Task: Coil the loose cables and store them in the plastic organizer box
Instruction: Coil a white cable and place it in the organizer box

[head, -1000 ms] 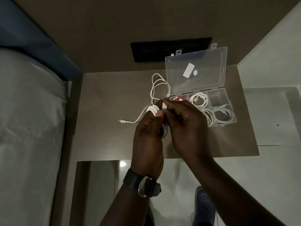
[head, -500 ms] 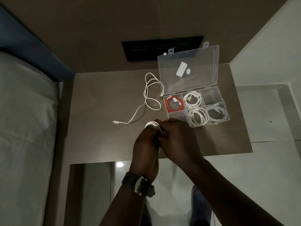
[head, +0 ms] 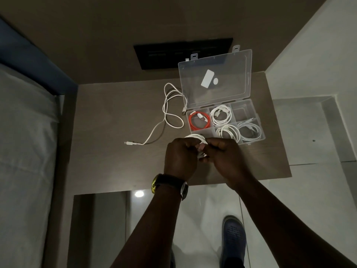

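Observation:
My left hand (head: 180, 157) and my right hand (head: 225, 157) meet over the wooden shelf (head: 108, 151), both closed on a coiled white cable (head: 194, 136) whose loops stick out above my fingers. A loose white cable (head: 168, 113) lies uncoiled on the shelf to the left of the clear plastic organizer box (head: 259, 124). The box's lid (head: 215, 82) stands open. Inside lie a coiled orange cable (head: 199, 120) and three coiled white cables (head: 221, 114); the far right compartment (head: 241, 112) looks empty.
A black wall panel (head: 164, 55) sits behind the shelf. A bed with a grey sheet (head: 25, 151) runs along the left. A white ledge (head: 309, 128) borders the shelf on the right. My shoe (head: 232, 236) shows on the tiled floor below.
Both hands have drawn back toward me from in front of the box, still holding the coil. The orange cable and the box's near compartments have come into view.

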Motion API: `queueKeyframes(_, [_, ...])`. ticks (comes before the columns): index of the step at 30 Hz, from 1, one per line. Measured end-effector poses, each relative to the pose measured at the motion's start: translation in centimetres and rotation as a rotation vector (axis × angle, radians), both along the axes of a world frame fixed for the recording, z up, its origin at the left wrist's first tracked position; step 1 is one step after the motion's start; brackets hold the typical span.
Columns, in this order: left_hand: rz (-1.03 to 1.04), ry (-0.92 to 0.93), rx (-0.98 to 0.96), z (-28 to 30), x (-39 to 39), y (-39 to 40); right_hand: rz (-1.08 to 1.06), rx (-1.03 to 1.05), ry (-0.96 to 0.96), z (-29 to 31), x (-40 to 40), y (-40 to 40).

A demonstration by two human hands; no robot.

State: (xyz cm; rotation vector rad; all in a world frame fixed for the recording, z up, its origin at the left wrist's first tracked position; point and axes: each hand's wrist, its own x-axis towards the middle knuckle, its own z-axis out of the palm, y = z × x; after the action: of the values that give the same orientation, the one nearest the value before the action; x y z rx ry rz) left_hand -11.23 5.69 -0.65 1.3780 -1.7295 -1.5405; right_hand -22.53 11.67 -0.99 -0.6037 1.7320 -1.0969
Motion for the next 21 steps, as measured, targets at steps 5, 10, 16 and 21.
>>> queueKeyframes(5, [-0.282, -0.147, 0.385, 0.5, -1.4, -2.5, -0.014, 0.051, 0.068, -0.7, -1.7, 0.5])
queueKeyframes(10, [-0.471, -0.193, -0.073, 0.9, -2.1, -1.4, -0.103, 0.029, 0.005, -0.5, -3.0, -0.3])
queueKeyframes(16, [-0.204, -0.222, -0.534, 0.3, -3.1, 1.7, -0.124, -0.048, -0.085, -0.5, -3.0, -1.7])
queueKeyframes(21, [-0.129, -0.229, -0.655, -0.5, -3.3, 3.2, -0.205, 0.026, 0.019, -2.4, -4.5, -1.5])
